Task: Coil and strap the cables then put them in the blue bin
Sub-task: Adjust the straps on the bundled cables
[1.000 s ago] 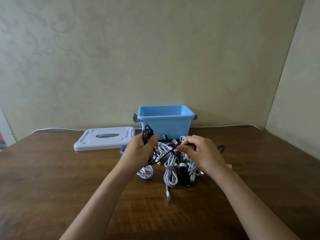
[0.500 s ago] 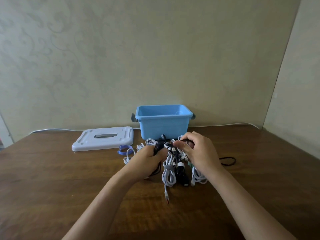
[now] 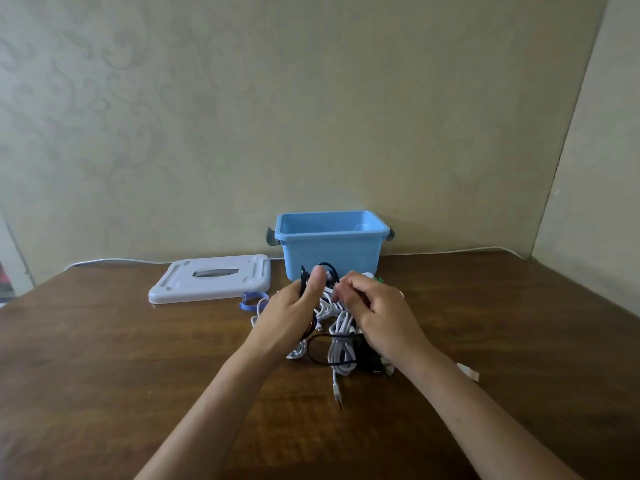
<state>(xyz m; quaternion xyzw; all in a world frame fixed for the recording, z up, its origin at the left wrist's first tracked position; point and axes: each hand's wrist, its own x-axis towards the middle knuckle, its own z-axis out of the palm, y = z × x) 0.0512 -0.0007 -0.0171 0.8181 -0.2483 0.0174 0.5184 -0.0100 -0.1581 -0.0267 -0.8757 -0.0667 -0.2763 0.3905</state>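
In the left hand (image 3: 294, 308), a thin black cable (image 3: 304, 284), loosely looped.

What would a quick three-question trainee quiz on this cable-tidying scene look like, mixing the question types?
1. True or false: the blue bin has its lid on.
2. Which hand grips the black cable? A) left hand B) right hand
3. Fill in: the white cables lie on the ____, in front of the bin.

Key: 1 false, the lid lies on the table beside the bin; 2 A; 3 table.
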